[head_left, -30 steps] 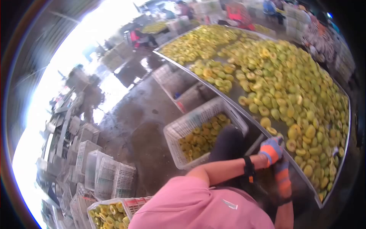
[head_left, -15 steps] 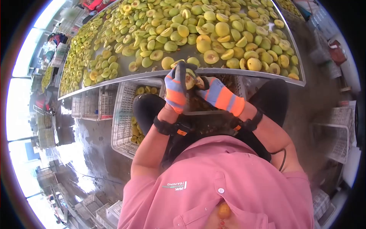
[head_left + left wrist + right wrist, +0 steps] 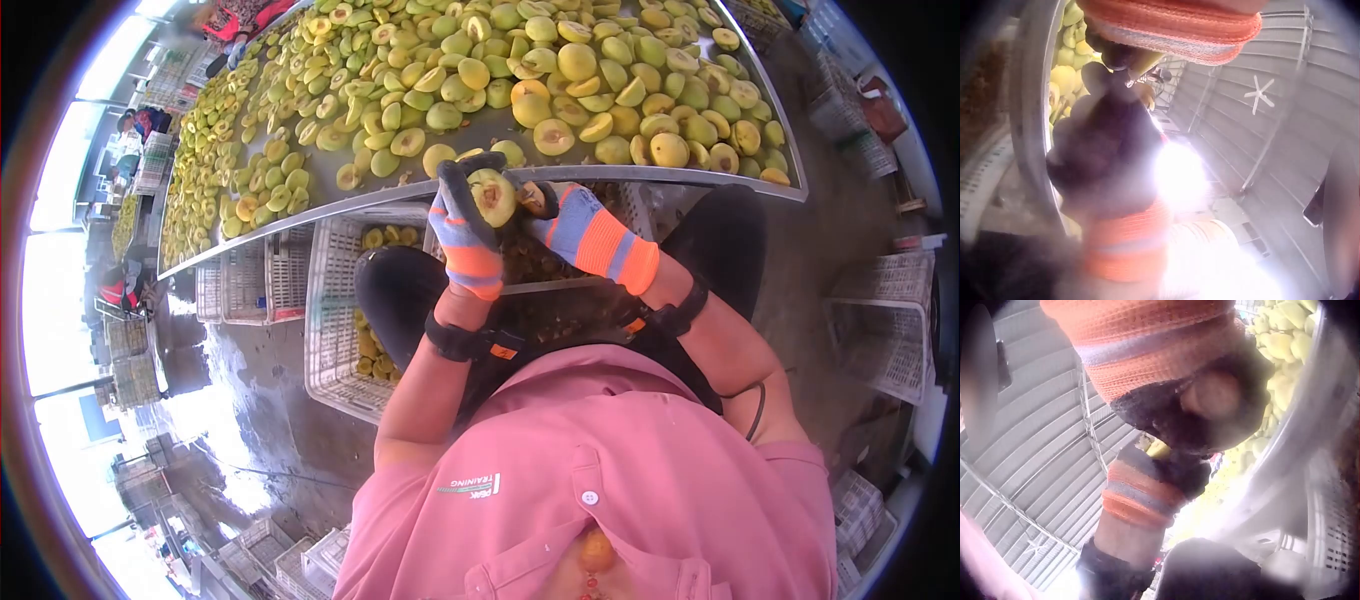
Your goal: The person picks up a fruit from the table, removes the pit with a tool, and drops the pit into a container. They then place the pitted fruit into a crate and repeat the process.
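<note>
Approx. mid-job on one piece: cut fruit half [image 3: 492, 197] in L hand [image 3: 467, 235], at near rim of metal table [image 3: 700, 181], cut face up; can't tell if stone's out. L fingers grasp it; R hand [image 3: 598, 238] curled round small brown item [image 3: 538, 199], ID unclear, beside half.

Done, prob.: some halves [image 3: 370, 345] in plastic crate [image 3: 333, 310] below table, L side. Left: big heap [image 3: 553, 137] on tabletop.

Vs 0.5 s ago: cut face more exposed, hands still close tog.
</note>
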`<move>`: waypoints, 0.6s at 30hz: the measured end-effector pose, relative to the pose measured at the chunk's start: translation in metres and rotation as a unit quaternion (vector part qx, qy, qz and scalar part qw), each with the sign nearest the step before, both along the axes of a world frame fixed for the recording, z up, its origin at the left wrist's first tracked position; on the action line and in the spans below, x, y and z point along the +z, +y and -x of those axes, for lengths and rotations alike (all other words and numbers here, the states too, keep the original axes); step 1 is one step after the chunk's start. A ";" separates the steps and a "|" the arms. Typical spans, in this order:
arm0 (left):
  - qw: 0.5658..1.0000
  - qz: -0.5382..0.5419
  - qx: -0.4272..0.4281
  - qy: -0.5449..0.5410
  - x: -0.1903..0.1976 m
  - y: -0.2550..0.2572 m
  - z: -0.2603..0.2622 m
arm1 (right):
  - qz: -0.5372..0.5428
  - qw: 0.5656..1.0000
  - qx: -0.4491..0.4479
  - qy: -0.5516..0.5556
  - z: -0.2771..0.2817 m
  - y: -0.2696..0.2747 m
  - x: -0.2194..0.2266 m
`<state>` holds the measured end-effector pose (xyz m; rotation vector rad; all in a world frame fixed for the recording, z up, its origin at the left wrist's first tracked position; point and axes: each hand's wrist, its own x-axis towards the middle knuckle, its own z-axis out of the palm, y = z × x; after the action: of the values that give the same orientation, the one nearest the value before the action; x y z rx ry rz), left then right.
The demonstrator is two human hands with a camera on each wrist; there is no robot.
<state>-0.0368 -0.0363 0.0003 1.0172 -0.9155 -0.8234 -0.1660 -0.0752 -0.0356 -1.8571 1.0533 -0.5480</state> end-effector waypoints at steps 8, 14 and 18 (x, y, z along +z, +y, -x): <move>0.999 -0.001 0.001 -0.050 -0.011 -0.003 -0.001 | -0.043 0.996 0.007 -0.076 0.006 0.004 0.015; 0.981 0.061 0.021 -0.182 -0.025 -0.002 0.000 | -0.192 0.976 0.007 -0.105 0.008 0.013 0.029; 0.933 0.095 0.051 -0.344 -0.016 0.005 -0.001 | -0.267 0.961 0.019 -0.077 0.008 0.015 0.033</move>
<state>-0.0362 -0.0317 -0.0160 1.1900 -1.4894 -0.2635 -0.1744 -0.0604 -0.0024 -1.3349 0.9459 -0.3351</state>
